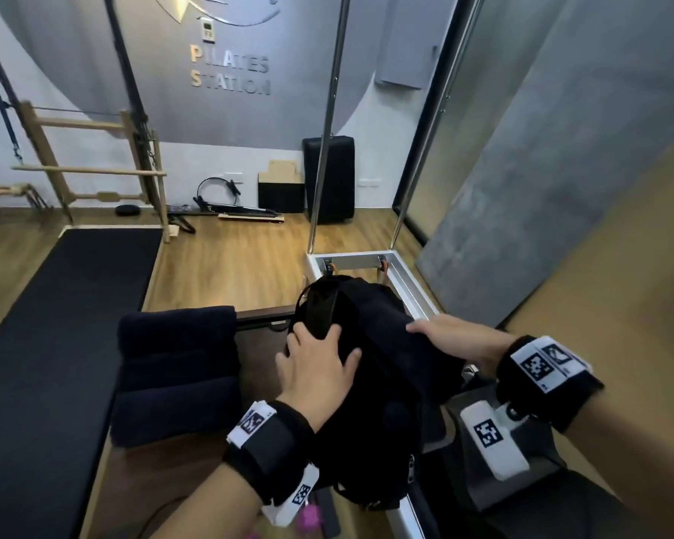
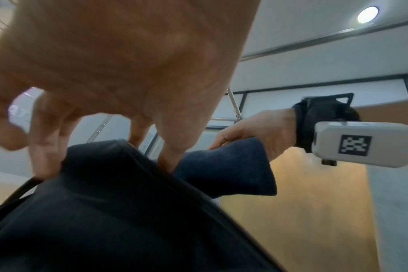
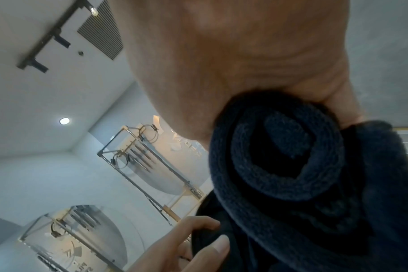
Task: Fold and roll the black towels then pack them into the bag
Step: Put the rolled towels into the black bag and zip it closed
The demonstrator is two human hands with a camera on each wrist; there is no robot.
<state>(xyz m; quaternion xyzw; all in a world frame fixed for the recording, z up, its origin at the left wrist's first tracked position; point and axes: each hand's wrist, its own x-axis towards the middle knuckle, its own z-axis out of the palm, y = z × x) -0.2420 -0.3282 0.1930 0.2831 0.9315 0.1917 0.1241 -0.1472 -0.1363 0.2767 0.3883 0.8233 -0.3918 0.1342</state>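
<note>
Item: rolled towel (image 1: 395, 344), dark, held at the mouth of the bag (image 1: 351, 422). It was gripped near its outer end by the right hand (image 1: 456, 338), fingers over the top and thumb beneath; its spiral end was shown in the right wrist view. Its long axis was laid slantwise, from the right hand down and inward across the bag.

Item: bag, black, set directly before the person on the wooden surface (image 1: 160, 480). Its upper edge was pinched by the left hand (image 1: 320, 367), fingers curled over the fabric.

Item: three further rolled towels (image 1: 176, 375), stacked just left of the bag, nearer the left hand.

Judgement: insertion was thought to depend on the roll being aligned with the opening.
</note>
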